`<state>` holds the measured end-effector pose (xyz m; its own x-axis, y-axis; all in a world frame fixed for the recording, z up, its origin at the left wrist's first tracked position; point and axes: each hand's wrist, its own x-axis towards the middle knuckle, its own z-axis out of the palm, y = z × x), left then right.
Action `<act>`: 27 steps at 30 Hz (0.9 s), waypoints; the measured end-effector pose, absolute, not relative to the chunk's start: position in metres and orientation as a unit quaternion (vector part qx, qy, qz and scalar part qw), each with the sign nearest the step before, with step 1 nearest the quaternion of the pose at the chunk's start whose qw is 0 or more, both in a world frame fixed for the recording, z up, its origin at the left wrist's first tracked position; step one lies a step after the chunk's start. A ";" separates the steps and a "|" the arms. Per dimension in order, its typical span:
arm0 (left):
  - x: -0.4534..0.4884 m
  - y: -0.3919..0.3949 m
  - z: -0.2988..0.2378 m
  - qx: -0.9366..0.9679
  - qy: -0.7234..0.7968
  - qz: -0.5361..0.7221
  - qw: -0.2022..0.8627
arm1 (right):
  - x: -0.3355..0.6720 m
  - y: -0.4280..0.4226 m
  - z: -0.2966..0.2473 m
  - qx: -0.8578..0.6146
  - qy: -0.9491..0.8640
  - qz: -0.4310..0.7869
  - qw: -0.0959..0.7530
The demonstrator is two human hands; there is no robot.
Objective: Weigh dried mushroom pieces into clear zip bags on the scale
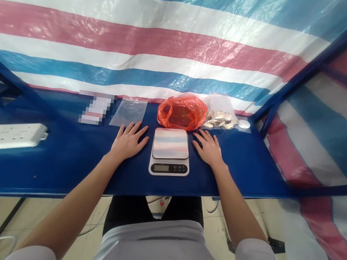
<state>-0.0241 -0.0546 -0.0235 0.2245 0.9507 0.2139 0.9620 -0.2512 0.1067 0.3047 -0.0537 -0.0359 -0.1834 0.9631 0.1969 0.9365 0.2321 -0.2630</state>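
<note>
My left hand (128,141) lies flat on the blue table (246,168), fingers spread, just left of a small white kitchen scale (170,152). My right hand (209,148) rests flat the same way just right of the scale. Neither hand holds anything. The scale's shiny platform is bare and its display faces me. Behind the scale sits an orange plastic bag (182,112). To its right lies a clear bag of pale round pieces (220,119) and a small white lid (244,124). An empty clear zip bag (128,112) lies behind my left hand.
A white power strip (4,135) with a cable sits at the table's left end. A blurred packet (94,108) lies left of the zip bag. A striped tarp (142,37) walls the back and right. Blue frame bars (315,64) rise on the right.
</note>
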 end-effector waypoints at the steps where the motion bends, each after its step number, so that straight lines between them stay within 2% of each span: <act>1: -0.024 -0.055 -0.023 -0.782 -0.611 -0.118 0.024 | 0.305 -0.054 -0.036 -0.618 -0.768 0.041 0.162; 19: -0.024 -0.054 -0.025 -0.780 -0.614 -0.119 0.020 | 0.306 -0.054 -0.037 -0.613 -0.772 0.036 0.165; 27: -0.026 -0.053 -0.024 -0.775 -0.611 -0.159 0.025 | 0.307 -0.053 -0.036 -0.605 -0.766 0.035 0.214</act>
